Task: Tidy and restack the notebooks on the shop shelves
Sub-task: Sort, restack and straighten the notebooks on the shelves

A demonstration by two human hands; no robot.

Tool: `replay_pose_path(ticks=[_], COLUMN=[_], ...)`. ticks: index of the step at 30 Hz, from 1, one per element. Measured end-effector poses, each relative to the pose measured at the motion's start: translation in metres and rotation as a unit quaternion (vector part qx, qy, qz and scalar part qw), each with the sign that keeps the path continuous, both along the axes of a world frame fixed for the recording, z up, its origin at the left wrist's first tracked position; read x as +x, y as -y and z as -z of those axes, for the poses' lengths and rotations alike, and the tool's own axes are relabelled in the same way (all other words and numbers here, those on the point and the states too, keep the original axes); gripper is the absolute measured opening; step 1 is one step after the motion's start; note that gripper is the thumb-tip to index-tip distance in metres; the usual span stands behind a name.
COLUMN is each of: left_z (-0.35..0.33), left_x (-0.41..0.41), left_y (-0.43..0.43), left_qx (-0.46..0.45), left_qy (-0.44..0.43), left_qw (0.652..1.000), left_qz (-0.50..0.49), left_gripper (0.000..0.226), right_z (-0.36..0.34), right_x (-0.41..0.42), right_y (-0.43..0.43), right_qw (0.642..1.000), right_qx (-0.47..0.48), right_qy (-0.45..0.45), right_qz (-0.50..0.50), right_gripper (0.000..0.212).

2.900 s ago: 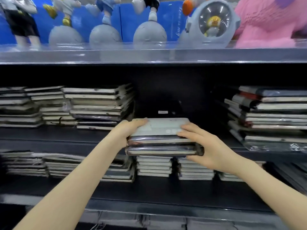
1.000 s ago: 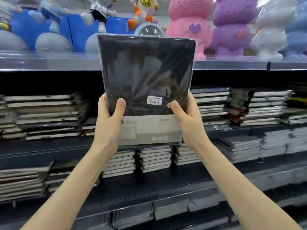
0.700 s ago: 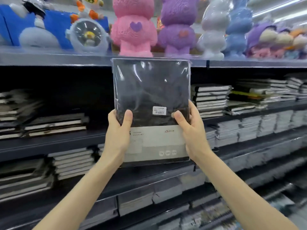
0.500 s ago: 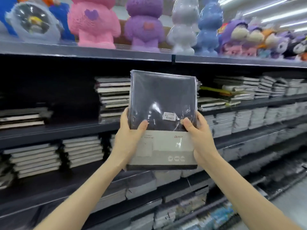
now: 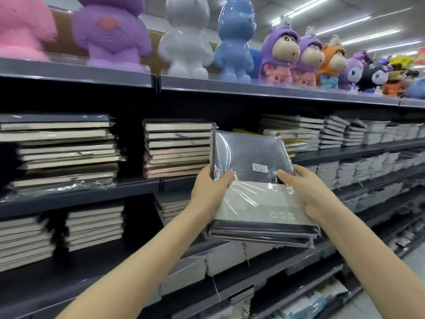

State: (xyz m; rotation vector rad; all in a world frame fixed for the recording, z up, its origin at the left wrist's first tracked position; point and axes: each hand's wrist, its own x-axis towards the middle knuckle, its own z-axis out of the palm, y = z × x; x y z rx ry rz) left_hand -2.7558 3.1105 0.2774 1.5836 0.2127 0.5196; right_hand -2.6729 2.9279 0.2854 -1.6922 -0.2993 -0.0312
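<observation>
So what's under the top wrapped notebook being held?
Edges of more wrapped notebooks show stacked beneath the top notebook, all gripped between the left hand and right hand. Their covers are hidden by it, so the exact count is unclear.

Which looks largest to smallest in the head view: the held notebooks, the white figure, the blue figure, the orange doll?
1. Notebooks, largest, but nearest the camera.
2. White figure and blue figure look alike; tops cut off.
3. Orange doll, farther off.
</observation>
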Motion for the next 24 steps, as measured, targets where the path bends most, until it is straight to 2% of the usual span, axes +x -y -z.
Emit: replay_pose_path(ticks=[4,9,11,14,16,18,21,24], left_z=[-0.011,-0.018,-0.022,-0.029,-0.03,-0.034,-0.039,-0.043], left_x=[0.054,0.098,0.112,0.129,0.138,0.145,0.153,0.159], left_y=[0.017,0.018,0.017,0.016,0.015,0.014,0.012,0.01], left_qx=[-0.054,-0.074,-0.088,-0.104,-0.12,-0.119,-0.104,-0.091], left_qy=[-0.032,-0.046,-0.047,-0.067,-0.075,-0.083,-0.103,-0.147], left_qw=[0.998,0.996,0.994,0.989,0.983,0.978,0.972,0.963], left_qz=[0.012,-0.029,-0.04,-0.079,-0.116,-0.151,-0.184,-0.206], left_gripper=[0.02,0.016,0.011,0.025,0.031,0.031,0.037,0.045], right_z=[-0.019,-0.03,-0.034,-0.048,-0.057,-0.063,-0.066,-0.057], right_x=[0.052,0.104,0.126,0.154,0.171,0.183,0.188,0.17], right_y=[0.013,0.011,0.007,-0.002,-0.008,-0.005,0.015,0.041], right_qw=[0.998,0.993,0.991,0.982,0.968,0.947,0.913,0.885], right_qx=[-0.064,-0.104,-0.114,-0.158,-0.205,-0.257,-0.308,-0.305], right_qy=[0.007,0.007,0.014,0.019,0.011,0.012,0.084,0.189], right_qz=[-0.01,-0.048,-0.065,-0.097,-0.144,-0.193,-0.253,-0.295], right_gripper=[0.017,0.015,0.023,0.047,0.06,0.062,0.062,0.071])
